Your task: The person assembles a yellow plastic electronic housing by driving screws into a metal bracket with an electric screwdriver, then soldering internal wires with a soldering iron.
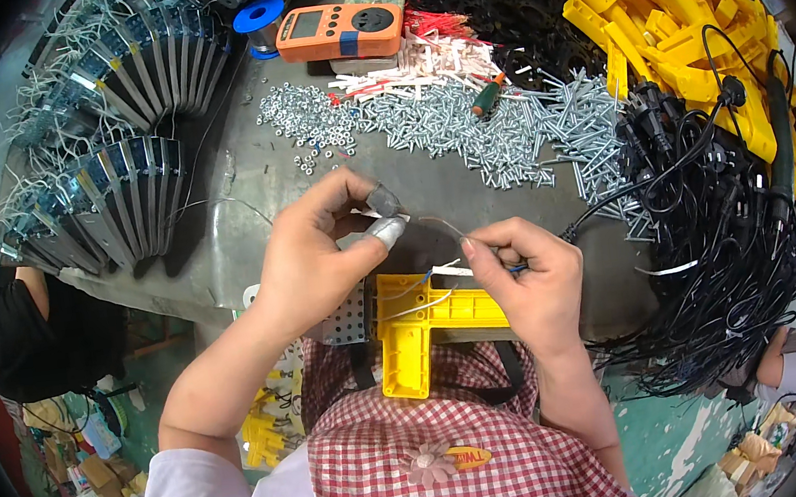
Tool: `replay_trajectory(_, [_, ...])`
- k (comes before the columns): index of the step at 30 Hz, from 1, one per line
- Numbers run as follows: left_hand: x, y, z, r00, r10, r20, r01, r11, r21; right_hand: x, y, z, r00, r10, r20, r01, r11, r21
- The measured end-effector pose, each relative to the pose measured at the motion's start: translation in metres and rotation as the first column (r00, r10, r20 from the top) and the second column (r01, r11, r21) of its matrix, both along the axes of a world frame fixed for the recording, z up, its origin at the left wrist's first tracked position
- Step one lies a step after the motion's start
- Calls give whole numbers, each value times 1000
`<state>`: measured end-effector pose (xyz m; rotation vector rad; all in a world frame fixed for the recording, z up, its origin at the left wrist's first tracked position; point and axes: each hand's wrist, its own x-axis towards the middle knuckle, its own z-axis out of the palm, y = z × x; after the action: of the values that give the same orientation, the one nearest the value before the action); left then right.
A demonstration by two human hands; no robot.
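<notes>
My left hand [319,243] is closed in a pinch, grey coverings on its thumb and index fingertips. A small whitish piece shows between those tips, at the end of a thin wire [438,222]. The wire runs across to my right hand [534,277], whose thumb and index finger are also pinched on it. Just below the hands lies a yellow plastic housing [405,356] with a ribbed inside. White wires [419,307] and a white sleeve [452,271] lie over it. A perforated metal plate [345,321] adjoins its left side.
Screws [473,132] and nuts [304,117] lie beyond my hands, near an orange multimeter [341,31] and a blue spool [259,16]. Grey finned parts [132,195] stand left. Black cables [713,252] and yellow housings [655,3] are heaped right. Other people are at both sides.
</notes>
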<state>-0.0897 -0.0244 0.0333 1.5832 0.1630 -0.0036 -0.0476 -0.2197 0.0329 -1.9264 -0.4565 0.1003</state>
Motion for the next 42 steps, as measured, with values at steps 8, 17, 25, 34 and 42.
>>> replay_trajectory(8, [-2,-5,-2,984,29,174,-59,983,171,-2,4,3,999,5,46,-4,1000,-27])
replay_trajectory(17, [1,-2,-1,965,-209,158,207,978,29,13,-1,2,979,200,36,-201,979,42])
replay_trajectory(25, [12,-20,15,993,-116,6,106,929,356,17,-1,-2,934,221,-282,-145,953,266])
replay_trajectory(34, [14,-7,6,948,-274,163,130,799,587,39,-14,5,833,363,-417,-418,907,-46])
replay_trajectory(42, [5,2,7,926,-323,195,-3,511,860,32,0,-9,914,376,154,-343,917,-205])
